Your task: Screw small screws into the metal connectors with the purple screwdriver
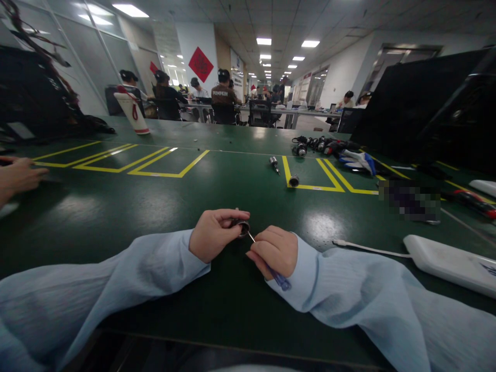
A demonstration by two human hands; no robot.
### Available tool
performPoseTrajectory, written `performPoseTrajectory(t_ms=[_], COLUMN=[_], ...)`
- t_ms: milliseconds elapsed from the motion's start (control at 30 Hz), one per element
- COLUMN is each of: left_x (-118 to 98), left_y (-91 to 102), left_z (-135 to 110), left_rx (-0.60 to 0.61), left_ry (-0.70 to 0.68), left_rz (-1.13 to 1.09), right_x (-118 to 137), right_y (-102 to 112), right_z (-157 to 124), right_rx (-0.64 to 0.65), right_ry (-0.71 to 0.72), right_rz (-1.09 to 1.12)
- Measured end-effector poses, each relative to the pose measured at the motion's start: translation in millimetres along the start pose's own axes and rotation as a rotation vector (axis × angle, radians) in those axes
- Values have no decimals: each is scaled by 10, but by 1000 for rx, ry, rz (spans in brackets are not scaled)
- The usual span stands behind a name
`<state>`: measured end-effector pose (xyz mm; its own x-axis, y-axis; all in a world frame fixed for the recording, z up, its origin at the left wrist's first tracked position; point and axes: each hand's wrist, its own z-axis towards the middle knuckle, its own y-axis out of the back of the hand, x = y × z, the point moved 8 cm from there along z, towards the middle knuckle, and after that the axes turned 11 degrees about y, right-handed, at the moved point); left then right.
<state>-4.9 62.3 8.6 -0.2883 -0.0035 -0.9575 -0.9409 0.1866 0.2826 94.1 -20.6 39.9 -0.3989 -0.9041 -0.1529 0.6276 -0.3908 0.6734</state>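
Note:
Between thumb and fingers, my left hand (212, 233) grips a small round dark metal part (244, 228) whose open ring end faces right. My right hand (276, 250) is closed around a screwdriver (280, 280) with a translucent bluish handle. Its thin shaft reaches to the ring's opening; whether the tip touches inside cannot be made out. Farther off on the table lie a metal part with a narrow stem (275, 165) and a short dark metal cylinder (294, 181), the latter on a yellow tape line.
The green table (163, 201) carries yellow tape outlines. At right are a white power bank (445, 263) with a cable, gloves (357, 161), a pile of dark metal parts (301, 148) and a red-black tool (475, 202). A paper cup (133, 111) stands back left; another person's hand (19, 178) is at left.

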Motion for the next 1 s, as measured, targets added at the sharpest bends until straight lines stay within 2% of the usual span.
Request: performPoseTrajectory(t_ms=[333, 500, 567, 633, 700, 733, 767, 833, 1000], left_x=[-20, 5, 16, 20, 26, 32, 40, 56, 62], left_y=[7, 14, 13, 10, 8, 7, 8, 9, 3], left_z=[-3, 13, 26, 38, 47, 51, 53, 55, 39], left_rx=[-17, -5, 10, 31, 52, 61, 67, 76, 88], left_ry=[-3, 50, 60, 60, 66, 76, 89, 116, 138], left_rz=[-20, -90, -100, -122, -154, -167, -177, -187, -201], right_x=[17, -25, -179, -435, -621, -670, -703, -762, -817], right_y=[-7, 149, 203, 144, -18, -101, -162, -226, -241], right_z=[8, 28, -6, -154, -369, -452, -499, -541, -577], right_rx=[-10, -39, -78, -113, -136, -148, -169, -216, -259], right_ry=[-2, -79, -258, -602, -952, -1073, -1140, -1183, -1188], right_rz=[-44, 128, 277, 487, 722, 824, 906, 979, 939])
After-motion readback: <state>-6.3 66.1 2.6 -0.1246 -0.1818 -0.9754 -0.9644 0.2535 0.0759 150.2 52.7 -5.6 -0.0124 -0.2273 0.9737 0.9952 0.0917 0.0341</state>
